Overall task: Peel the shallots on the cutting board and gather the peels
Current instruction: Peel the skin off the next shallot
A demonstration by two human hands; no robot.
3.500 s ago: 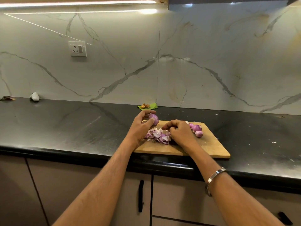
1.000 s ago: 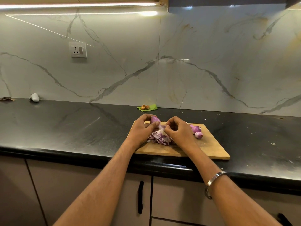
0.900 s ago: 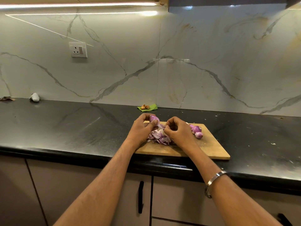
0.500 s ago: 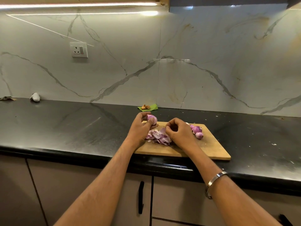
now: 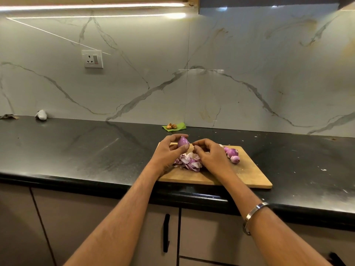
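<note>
My left hand point(image 5: 169, 150) grips a purple shallot point(image 5: 183, 141) between thumb and fingers, lifted above the wooden cutting board point(image 5: 247, 173). My right hand point(image 5: 210, 155) hovers just right of the shallot with its fingers curled and fingertips close to it; I cannot see whether they pinch any skin. A pile of purple and white peels point(image 5: 189, 162) lies on the board below both hands. Two more shallots point(image 5: 232, 153) lie on the board to the right of my right hand.
The board sits at the front edge of a black countertop point(image 5: 86, 150). A green leaf with small brown pieces point(image 5: 173, 126) lies by the marble wall behind. A crumpled grey lump point(image 5: 41, 114) sits far left. Cabinet doors with black handles point(image 5: 166, 233) are below.
My left hand has raised the shallot a little and turned it. My right hand has come away from the peel pile and now sits beside the shallot.
</note>
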